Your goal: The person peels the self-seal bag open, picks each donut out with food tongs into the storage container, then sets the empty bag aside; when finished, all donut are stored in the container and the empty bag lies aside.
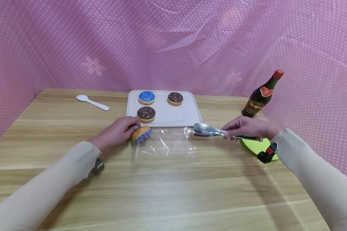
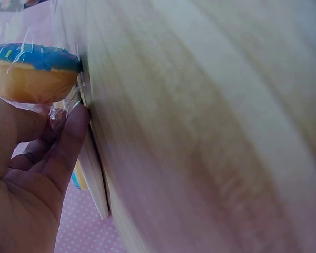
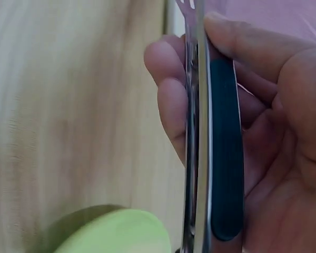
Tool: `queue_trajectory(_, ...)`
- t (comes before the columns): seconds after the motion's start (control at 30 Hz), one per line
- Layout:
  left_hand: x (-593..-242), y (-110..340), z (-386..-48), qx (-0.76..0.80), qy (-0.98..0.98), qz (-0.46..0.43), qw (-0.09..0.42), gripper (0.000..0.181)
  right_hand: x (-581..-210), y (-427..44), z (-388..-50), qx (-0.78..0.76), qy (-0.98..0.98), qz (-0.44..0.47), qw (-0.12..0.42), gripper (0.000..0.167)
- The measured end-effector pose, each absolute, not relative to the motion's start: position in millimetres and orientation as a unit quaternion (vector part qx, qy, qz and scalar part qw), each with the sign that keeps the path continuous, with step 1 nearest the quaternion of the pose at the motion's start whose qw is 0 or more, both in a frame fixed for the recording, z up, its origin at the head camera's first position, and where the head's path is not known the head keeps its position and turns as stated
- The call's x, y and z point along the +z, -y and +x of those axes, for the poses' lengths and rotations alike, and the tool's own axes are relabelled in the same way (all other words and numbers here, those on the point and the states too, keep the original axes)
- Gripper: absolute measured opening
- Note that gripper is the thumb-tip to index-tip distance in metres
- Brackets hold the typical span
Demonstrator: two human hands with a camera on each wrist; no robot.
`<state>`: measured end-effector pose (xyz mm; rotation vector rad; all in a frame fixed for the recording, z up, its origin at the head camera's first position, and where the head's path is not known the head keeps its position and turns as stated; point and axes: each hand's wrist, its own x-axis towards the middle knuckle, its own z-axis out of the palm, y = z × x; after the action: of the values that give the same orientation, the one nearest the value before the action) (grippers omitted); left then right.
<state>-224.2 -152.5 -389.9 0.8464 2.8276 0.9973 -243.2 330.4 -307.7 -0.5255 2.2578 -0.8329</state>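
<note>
My left hand (image 1: 120, 130) pinches the gathered edge of a clear plastic bag (image 1: 167, 142) that lies along the front of the tray. Inside the bag, right by those fingertips, a blue-iced donut (image 1: 141, 134) is tilted on its side; the left wrist view shows the donut (image 2: 34, 79) through the film. Metal tongs (image 1: 206, 130) are held in my right hand (image 1: 245, 126), their tips pointing left toward the bag's far end. Up close, the thumb and fingers wrap the tongs' dark grip (image 3: 226, 153), and the two arms lie close together.
Behind the bag, a white tray (image 1: 186, 110) bears a blue donut (image 1: 146, 97) and two chocolate donuts (image 1: 175, 98). A white spoon (image 1: 92, 102) lies at the back left. At right are a dark bottle (image 1: 257, 99) and a green plate (image 1: 254, 146), partly under the right wrist.
</note>
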Motion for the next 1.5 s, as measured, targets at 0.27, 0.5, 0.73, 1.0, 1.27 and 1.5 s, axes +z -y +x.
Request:
queue_trajectory(0.27,-390,153,-224,0.323,-0.908,0.268,0.017,0.015,-320,-310,-235,-0.284,-0.88,-0.239,0.295,0.027)
queue_trajectory(0.5,-391,154,-223,0.322,-0.908,0.269,0.013,0.015,-329,-288,-239,-0.281,-0.877,-0.266,0.286,0.025)
queue_trajectory(0.73,-390,154,-223,0.322,-0.908,0.267,0.015,0.015,-335,-260,-243,-0.293,-0.862,-0.307,0.278,0.026)
queue_trajectory(1.0,-389,152,-223,0.32,-0.908,0.272,0.01,0.015,-337,-231,-245,-0.266,-0.879,-0.342,0.201,0.034)
queue_trajectory(1.27,-389,150,-223,0.321,-0.908,0.27,0.006,0.015,-346,-208,-244,-0.285,-0.874,-0.36,0.156,0.026)
queue_trajectory(1.5,-389,150,-222,0.319,-0.908,0.269,0.008,0.014,-351,-196,-242,-0.309,-0.87,-0.346,0.164,0.037)
